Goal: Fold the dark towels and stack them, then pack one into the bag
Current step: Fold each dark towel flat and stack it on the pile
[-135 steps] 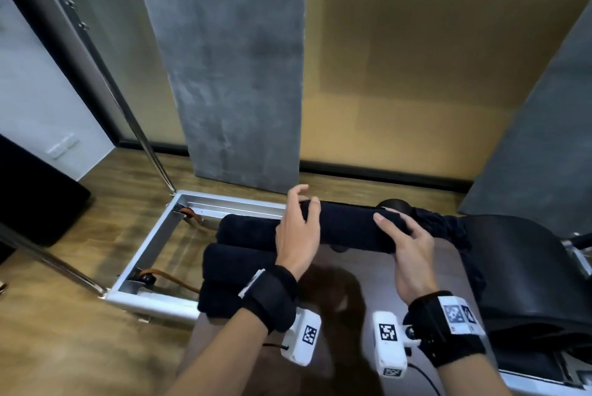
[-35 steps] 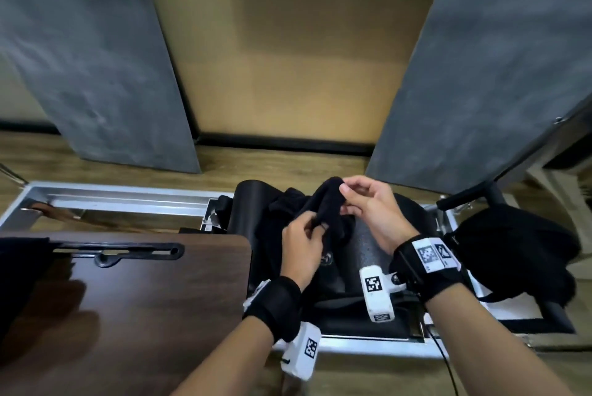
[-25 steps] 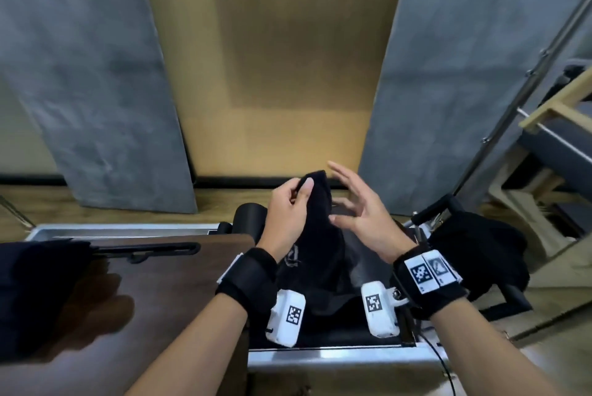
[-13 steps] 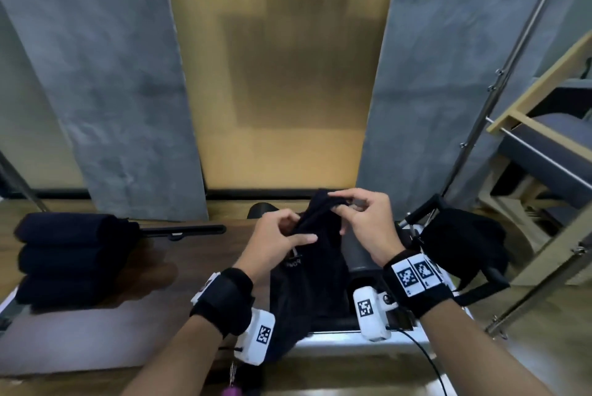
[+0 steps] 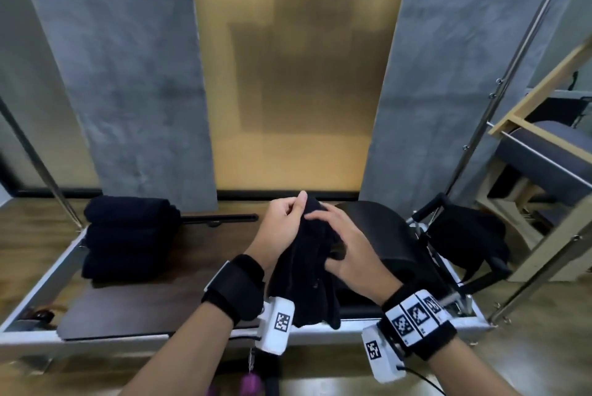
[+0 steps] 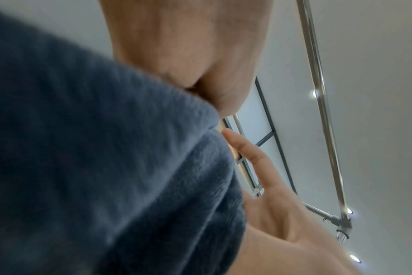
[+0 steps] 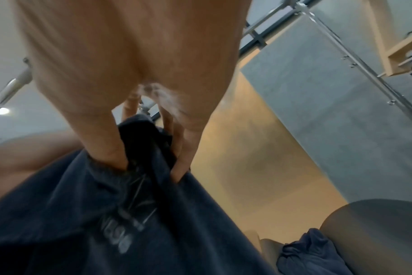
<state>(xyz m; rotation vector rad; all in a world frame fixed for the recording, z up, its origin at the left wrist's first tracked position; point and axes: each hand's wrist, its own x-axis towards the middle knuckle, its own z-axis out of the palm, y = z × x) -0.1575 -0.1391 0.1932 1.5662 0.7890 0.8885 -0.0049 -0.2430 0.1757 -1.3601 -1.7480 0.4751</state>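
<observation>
Left hand (image 5: 282,229) pinches the loose dark towel (image 5: 307,280) at its top and right hand (image 5: 346,251) curls round its edge, both grips closed on cloth, holding it hanging right of the folded stack (image 5: 126,237) (three high), probably to find corners.

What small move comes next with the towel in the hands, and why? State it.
Probably spread it open: the left hand pinches the bunched towel at its top, the right hand grips lower down, and it hangs unfolded while the folded stack waits at left.
</observation>
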